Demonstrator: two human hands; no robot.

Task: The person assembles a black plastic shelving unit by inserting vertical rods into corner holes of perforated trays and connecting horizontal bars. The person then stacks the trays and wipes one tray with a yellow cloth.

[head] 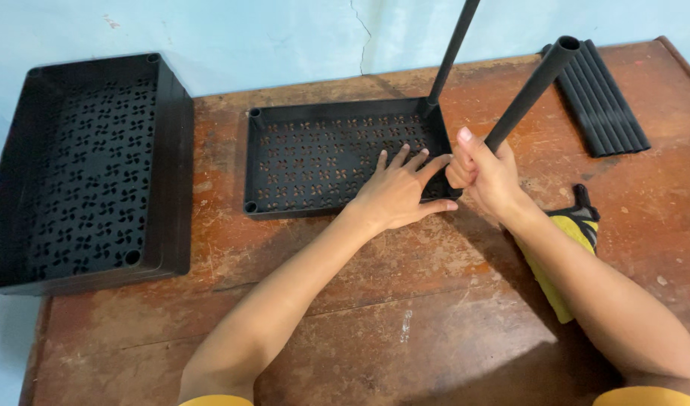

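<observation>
Two bare forearms reached up from the bottom edge over a worn, reddish wooden desk (pixel 375 316). The left hand (pixel 396 192) lay flat, fingers spread, pressing on the near right part of a black perforated plastic tray (pixel 315 158) that sat mid-desk. The right hand (pixel 484 171) was clamped in a fist around a black tube (pixel 529 90), thumb up, holding it tilted over the tray's near right corner. Its lower end was hidden behind the two hands, so whether it was seated in the corner socket could not be told. A second black tube (pixel 450 53) stood upright in the far right corner.

Judging by this, the step in hand was fitting a leg tube into the corner. The next move would call for lining it up straight with the socket and pushing down while the flat hand steadied the tray.

A larger black perforated tray (pixel 89 165) lay at the desk's left edge, well apart. A bundle of spare black tubes (pixel 597 101) rested at the far right, and a yellow and black glove (pixel 567 240) lay beside the right forearm.
</observation>
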